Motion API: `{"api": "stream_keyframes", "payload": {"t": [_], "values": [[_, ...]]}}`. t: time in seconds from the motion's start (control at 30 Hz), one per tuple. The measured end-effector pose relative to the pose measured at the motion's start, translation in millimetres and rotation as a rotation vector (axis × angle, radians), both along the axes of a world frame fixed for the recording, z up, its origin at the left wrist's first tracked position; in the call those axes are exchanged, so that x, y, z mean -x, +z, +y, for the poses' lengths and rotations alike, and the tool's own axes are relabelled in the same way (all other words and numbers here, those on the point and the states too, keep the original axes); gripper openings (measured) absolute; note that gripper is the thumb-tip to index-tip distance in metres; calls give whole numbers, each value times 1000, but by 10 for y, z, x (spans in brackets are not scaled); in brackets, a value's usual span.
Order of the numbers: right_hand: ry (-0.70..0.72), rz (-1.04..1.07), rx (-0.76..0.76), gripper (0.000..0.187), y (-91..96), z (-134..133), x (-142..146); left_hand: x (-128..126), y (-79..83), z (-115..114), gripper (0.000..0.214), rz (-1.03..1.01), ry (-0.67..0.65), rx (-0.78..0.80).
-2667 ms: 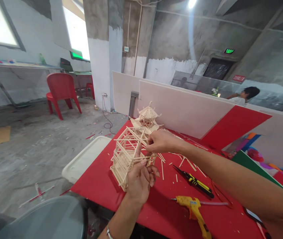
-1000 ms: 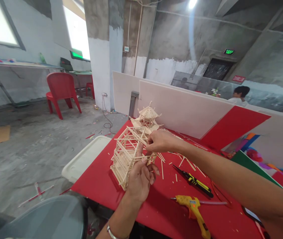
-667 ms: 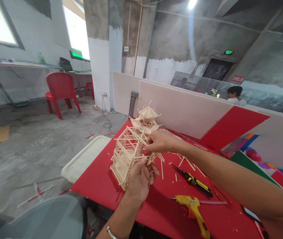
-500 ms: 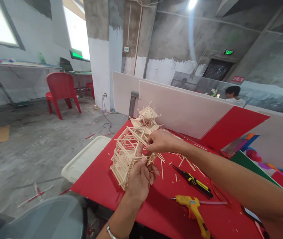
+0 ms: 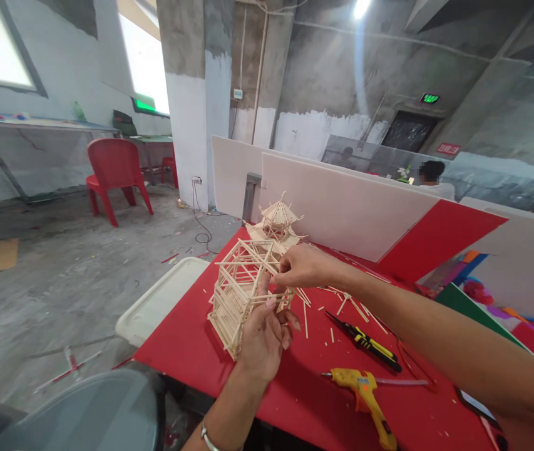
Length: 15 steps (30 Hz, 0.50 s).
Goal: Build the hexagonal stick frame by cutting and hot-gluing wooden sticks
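Observation:
A many-sided model frame of thin wooden sticks [image 5: 233,300] stands near the left edge of the red table, with an open lattice top. My left hand [image 5: 264,338] grips its near right side, the index finger reaching up along the sticks and the other fingers loosely curled. My right hand [image 5: 307,266] is closed in a pinch at the frame's upper right edge, close to the left fingertip. Whatever lies between the right fingertips is hidden. Behind the frame rises a small pagoda-like roof [image 5: 280,219] of the same sticks.
Long-nose pliers [image 5: 365,341] and a yellow glue gun [image 5: 363,398] lie on the red table [image 5: 304,388] at right, among loose sticks [image 5: 306,321]. White panels [image 5: 332,197] line the back. A white stool [image 5: 163,300] stands left; a person [image 5: 433,178] is beyond the panels.
My hands and the stick frame hold almost the same position. The person in the background has shifted slightly to the left.

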State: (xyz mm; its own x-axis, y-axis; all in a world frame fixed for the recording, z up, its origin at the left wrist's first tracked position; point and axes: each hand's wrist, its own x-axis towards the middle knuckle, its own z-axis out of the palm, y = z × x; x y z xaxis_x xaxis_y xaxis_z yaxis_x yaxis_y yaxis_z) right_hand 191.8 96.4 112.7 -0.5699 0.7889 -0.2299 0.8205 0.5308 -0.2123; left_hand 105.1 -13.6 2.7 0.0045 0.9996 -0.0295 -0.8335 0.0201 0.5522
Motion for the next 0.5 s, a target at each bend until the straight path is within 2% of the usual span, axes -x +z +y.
{"api": "stream_keyframes", "payload": {"t": [0.23, 0.5], "values": [[29, 68, -89, 29, 13, -10, -144, -2, -19, -76, 66, 3, 14, 28], [-4, 190, -223, 25, 145, -287, -294, 45, -11, -305, 42, 84, 21, 54]]}}
